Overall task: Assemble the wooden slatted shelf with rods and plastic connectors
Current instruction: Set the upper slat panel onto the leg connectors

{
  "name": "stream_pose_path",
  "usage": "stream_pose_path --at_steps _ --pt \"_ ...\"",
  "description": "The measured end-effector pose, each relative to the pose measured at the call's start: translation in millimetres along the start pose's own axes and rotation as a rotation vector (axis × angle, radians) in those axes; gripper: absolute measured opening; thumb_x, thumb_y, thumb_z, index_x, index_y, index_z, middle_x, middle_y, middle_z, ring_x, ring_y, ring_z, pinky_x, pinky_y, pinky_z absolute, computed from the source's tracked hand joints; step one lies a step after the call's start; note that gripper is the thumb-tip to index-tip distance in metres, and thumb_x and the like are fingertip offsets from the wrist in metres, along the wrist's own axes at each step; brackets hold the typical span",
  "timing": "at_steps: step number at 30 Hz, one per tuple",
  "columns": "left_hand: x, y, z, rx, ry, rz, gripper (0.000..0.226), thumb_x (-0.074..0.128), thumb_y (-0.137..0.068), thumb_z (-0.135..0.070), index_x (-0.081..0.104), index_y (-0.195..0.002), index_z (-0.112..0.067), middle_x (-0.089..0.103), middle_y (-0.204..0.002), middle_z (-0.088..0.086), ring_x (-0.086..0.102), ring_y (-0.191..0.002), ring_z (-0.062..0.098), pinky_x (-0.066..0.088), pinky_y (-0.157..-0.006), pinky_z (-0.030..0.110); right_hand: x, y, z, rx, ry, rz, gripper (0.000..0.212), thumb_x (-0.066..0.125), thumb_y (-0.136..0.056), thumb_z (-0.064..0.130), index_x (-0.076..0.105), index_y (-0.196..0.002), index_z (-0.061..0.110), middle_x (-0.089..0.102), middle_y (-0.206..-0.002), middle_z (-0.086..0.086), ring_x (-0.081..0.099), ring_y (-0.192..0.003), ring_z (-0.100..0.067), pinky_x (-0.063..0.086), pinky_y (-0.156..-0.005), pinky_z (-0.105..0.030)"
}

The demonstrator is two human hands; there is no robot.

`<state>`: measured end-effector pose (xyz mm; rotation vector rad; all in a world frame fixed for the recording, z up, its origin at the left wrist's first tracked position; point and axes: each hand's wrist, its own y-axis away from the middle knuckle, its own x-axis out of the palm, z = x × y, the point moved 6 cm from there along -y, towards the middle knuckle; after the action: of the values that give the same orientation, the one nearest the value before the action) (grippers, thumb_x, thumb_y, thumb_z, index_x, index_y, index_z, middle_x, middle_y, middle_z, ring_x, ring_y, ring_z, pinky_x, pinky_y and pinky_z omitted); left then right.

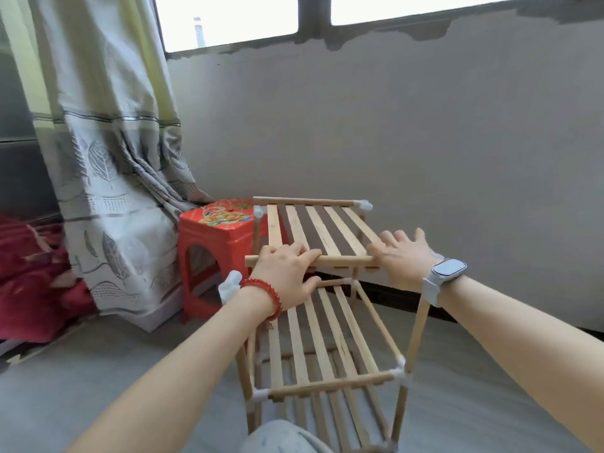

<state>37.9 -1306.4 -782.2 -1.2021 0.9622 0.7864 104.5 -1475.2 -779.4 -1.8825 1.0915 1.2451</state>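
Observation:
A wooden slatted shelf frame (327, 384) stands on the floor in front of me, with lower slat tiers joined by white plastic connectors (399, 371). A top slatted panel (313, 230) sits tilted above it, its far rod ending in a white connector (362, 204). My left hand (284, 273) grips the panel's near rod (340, 261) at its left end, fingers curled over the top and thumb below. My right hand (405, 256) grips the same rod at its right end. A loose-looking white connector (230, 286) shows just left of my left wrist.
A red plastic stool (215, 243) stands left of the shelf, touching the curtain (108, 178). A grey wall (425, 142) runs close behind. A red blanket (29, 276) lies at the far left. Grey floor (98, 371) spreads around the frame.

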Motion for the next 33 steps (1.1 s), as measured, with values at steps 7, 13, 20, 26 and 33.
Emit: stream_pose_path --at_steps 7,13,20,26,33 --pt "-5 7 31 -0.151 0.063 0.148 0.086 0.056 -0.079 -0.064 0.015 -0.148 -0.032 0.029 -0.147 -0.001 0.029 -0.135 0.020 0.025 -0.112 0.042 -21 6 44 -0.323 -0.416 -0.208 0.063 0.052 -0.093 0.036 0.020 -0.147 0.030 0.033 -0.144 0.002 0.024 -0.135 -0.017 0.024 -0.111 -0.043" --pt "11 50 52 -0.217 0.729 0.213 0.086 0.076 -0.076 -0.031 0.020 -0.142 -0.035 0.053 -0.112 -0.009 0.051 -0.111 0.008 0.036 -0.092 0.017 -44 -5 95 -0.396 -0.437 -0.458 0.037 0.037 -0.098 0.041 0.043 -0.134 0.033 0.058 -0.105 0.004 0.051 -0.102 -0.016 0.033 -0.080 -0.030" --pt "14 61 75 -0.245 0.697 0.107 0.032 0.075 -0.075 -0.036 0.065 -0.104 -0.028 0.042 -0.102 -0.019 0.048 -0.099 0.003 0.036 -0.077 0.004 -35 0 95 -0.466 -0.478 -0.463 0.028 0.042 -0.096 0.041 0.050 -0.123 0.036 0.062 -0.090 0.011 0.048 -0.085 -0.008 0.035 -0.080 -0.029" --pt "19 62 72 -0.214 0.711 0.034 0.019 0.066 -0.077 -0.043 0.052 -0.076 -0.030 0.038 -0.101 -0.016 0.048 -0.089 0.003 0.039 -0.071 0.005 -26 3 96 -0.446 -0.461 -0.460 0.026 0.042 -0.097 0.040 0.048 -0.122 0.039 0.062 -0.091 0.011 0.048 -0.086 -0.009 0.032 -0.078 -0.029" --pt "20 66 74 -0.191 0.651 0.064 0.011 0.063 -0.088 -0.028 0.054 -0.085 -0.021 0.035 -0.103 -0.017 0.049 -0.095 0.010 0.043 -0.079 0.012 -20 7 98 -0.453 -0.460 -0.469 0.029 0.043 -0.097 0.039 0.050 -0.125 0.037 0.063 -0.087 0.008 0.051 -0.087 -0.013 0.036 -0.083 -0.033"
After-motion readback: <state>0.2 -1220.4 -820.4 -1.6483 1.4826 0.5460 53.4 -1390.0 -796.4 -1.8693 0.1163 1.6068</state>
